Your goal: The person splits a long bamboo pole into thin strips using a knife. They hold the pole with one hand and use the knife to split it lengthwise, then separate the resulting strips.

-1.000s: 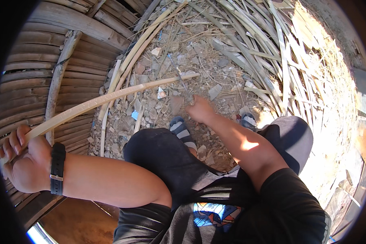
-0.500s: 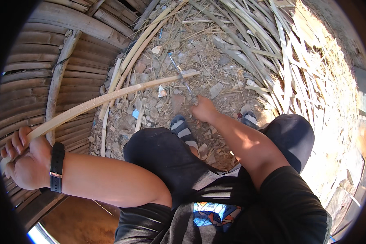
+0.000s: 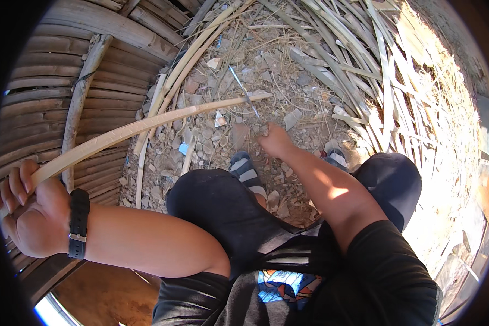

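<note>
My left hand (image 3: 38, 214) is closed around the near end of a long, pale split-bamboo strip (image 3: 119, 133) at the far left. The strip arches across to the middle, over the ground. My right hand (image 3: 276, 142) is closed in front of my feet. From it a knife with a long, narrow blade (image 3: 236, 79) points away and slightly left. The blade crosses the strip near its far tip and seems to touch it. Most of the knife's handle is hidden in my fist.
Split-bamboo strips (image 3: 383, 70) lie piled at the right, with more strips (image 3: 182, 62) along the left. A slatted bamboo wall (image 3: 38, 111) rises on my left, braced by a pole (image 3: 81, 103). Broken stones and shards (image 3: 204, 144) cover the ground around my sandalled feet (image 3: 245, 171).
The scene has shifted slightly to the right in view. Both hands keep their holds, and the knife blade still crosses the strip near its far tip.
</note>
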A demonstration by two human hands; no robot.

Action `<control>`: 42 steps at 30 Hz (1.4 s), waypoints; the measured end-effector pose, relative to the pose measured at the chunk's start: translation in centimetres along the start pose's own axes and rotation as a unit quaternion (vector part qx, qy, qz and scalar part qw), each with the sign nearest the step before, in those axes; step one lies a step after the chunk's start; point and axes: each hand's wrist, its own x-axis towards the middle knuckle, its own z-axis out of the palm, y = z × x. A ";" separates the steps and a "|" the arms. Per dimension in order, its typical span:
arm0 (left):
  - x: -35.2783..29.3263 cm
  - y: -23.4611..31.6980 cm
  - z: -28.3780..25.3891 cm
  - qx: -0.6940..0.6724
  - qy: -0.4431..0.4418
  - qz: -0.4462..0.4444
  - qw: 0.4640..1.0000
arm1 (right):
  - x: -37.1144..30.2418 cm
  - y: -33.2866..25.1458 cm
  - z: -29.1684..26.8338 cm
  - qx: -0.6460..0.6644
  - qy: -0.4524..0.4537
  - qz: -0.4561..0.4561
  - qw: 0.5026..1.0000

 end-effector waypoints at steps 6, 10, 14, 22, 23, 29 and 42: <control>0.5 0.2 -0.4 -0.004 0.029 0.029 0.999 | -1.1 -4.0 1.3 0.056 0.035 -0.064 0.996; -0.2 0.0 0.4 0.001 -0.006 0.017 1.000 | -4.1 -10.4 0.5 0.115 -0.004 -0.210 0.971; -0.8 -0.4 1.7 -0.041 -0.022 0.014 0.999 | -3.7 -9.5 0.2 0.106 -0.082 -0.202 0.970; -0.5 -0.6 -3.2 -0.029 0.026 0.015 0.999 | -5.0 -9.6 1.1 0.066 -0.034 -0.214 0.974; -0.5 -0.6 -2.9 -0.021 0.019 0.018 0.999 | -5.3 -10.4 0.8 0.051 -0.046 -0.232 0.970; -0.5 -0.8 -1.2 -0.010 -0.016 0.013 1.000 | -6.0 -12.8 -0.5 0.036 -0.072 -0.267 0.960; -0.7 -0.6 0.4 -0.036 -0.049 0.001 0.998 | -3.7 -10.1 -0.3 0.020 -0.021 -0.216 0.976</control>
